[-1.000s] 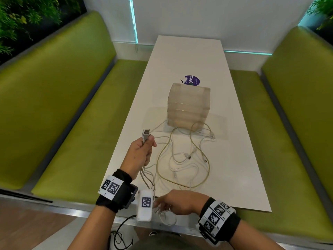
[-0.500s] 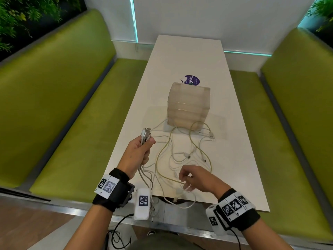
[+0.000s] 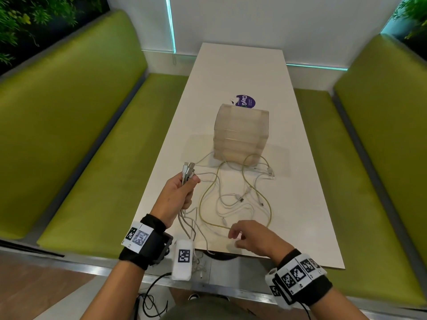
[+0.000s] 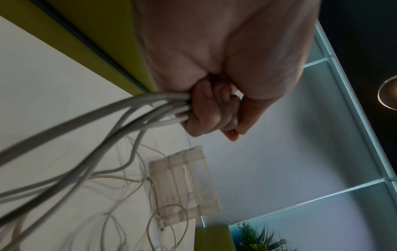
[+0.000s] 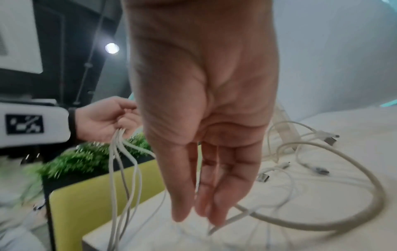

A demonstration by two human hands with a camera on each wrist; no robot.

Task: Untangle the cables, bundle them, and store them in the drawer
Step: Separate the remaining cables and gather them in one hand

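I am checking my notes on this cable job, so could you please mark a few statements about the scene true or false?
1. The left hand grips several cable ends. True.
2. The right hand grips a cable. False: its fingers are straight and hold nothing.
3. The drawer unit stands on the table. True.
4. All the cables are bundled in a drawer. False: loose cables lie on the table.
5. A purple sticker lies beyond the drawer unit. True.
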